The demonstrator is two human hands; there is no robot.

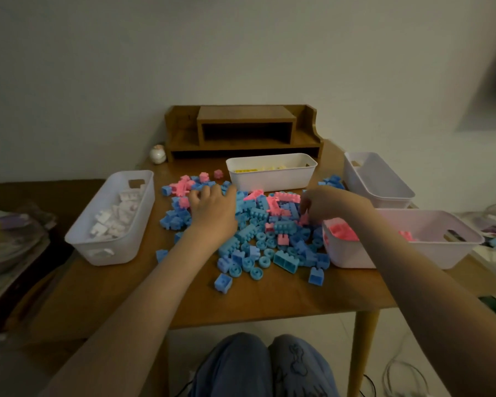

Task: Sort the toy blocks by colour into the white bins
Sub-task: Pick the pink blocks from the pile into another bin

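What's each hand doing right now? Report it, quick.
Left hand: resting on the pile, fingertips hidden; cannot tell if it grips anything.
Right hand: curled downward, apparently pinching a pink block.

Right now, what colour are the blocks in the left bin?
White; the blocks in the left bin show best in head view.

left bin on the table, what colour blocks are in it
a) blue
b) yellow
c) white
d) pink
c: the left bin holds only white blocks, while the yellow blocks lie in the back bin and the pink blocks in the near right bin.
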